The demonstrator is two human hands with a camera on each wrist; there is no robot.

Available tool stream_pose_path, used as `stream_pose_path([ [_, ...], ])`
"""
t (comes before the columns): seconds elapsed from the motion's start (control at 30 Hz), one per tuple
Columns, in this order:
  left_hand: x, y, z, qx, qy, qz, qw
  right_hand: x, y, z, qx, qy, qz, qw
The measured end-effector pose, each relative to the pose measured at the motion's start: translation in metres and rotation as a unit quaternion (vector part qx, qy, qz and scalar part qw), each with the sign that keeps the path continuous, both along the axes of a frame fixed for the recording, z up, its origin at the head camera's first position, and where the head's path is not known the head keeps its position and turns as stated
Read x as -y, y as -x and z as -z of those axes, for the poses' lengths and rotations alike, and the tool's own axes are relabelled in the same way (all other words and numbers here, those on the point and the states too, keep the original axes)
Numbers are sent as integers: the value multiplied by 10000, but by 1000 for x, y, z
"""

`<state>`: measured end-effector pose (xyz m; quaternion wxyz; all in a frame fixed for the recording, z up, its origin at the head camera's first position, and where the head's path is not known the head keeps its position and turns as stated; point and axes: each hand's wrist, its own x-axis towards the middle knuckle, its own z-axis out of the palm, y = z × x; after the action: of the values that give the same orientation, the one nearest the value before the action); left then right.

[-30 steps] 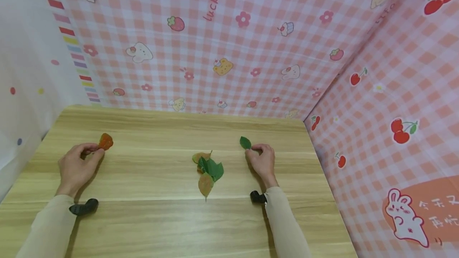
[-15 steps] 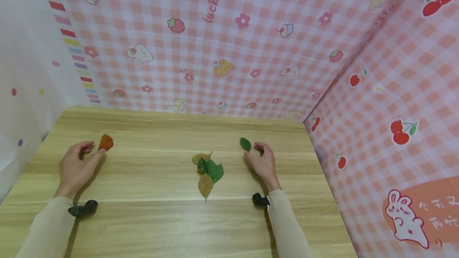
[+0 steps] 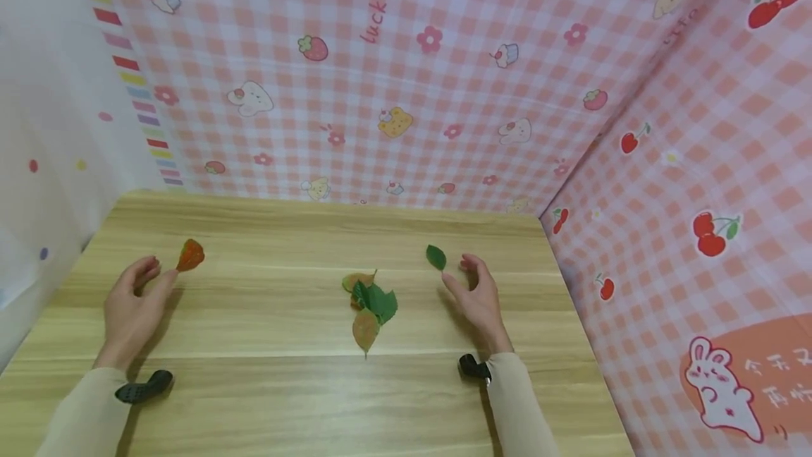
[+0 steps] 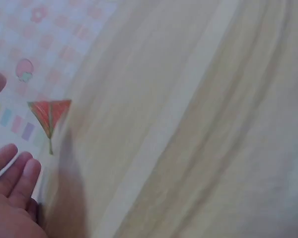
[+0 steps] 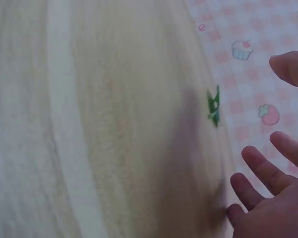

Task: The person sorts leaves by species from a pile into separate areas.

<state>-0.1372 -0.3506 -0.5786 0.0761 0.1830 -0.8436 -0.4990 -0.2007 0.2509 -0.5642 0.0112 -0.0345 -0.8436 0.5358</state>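
Observation:
On the left of the table lies a reddish-orange leaf (image 3: 191,255), its stem toward the person; the left wrist view shows the same red leaf (image 4: 50,115). Just short of it is the left hand (image 3: 134,302), thumb and fingers parted with nothing between them. A single green leaf (image 3: 435,256) lies on the right side, also seen as a green leaf (image 5: 213,106) in the right wrist view. Close beside its stem the right hand (image 3: 477,296) is held with fingers spread and holds nothing. Between the hands sits a small pile of green and brownish leaves (image 3: 380,302).
The wooden table (image 3: 285,393) meets a pink checked cloth wall (image 3: 355,90) at the back and another patterned cloth (image 3: 660,182) along the right edge. A white dotted cloth (image 3: 57,217) hangs at the left. Black wrist cameras sit at both cuffs.
Both hands have let go of their leaves, the left of the red one and the right of the green one. They have drawn back slightly toward the person, and the leaves stay on the table.

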Motion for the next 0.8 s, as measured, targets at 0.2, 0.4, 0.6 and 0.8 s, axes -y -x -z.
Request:
stream_pose_path([
  [0.2,-13,-13,-9,-454,-23,-238,9987,2,-11,-12,-220,-86,-123,9996],
  [0.4,-44,-18,-20,-1614,-229,-567,9850,12,-22,-23,-555,-53,-236,9982],
  [0.6,-78,-27,-23,-2221,-38,276,9746,29,-34,-24,-764,-218,-491,9956],
  [0.8,-114,-32,-23,-2493,180,1239,9603,47,-46,-22,-766,-246,-760,9939],
])
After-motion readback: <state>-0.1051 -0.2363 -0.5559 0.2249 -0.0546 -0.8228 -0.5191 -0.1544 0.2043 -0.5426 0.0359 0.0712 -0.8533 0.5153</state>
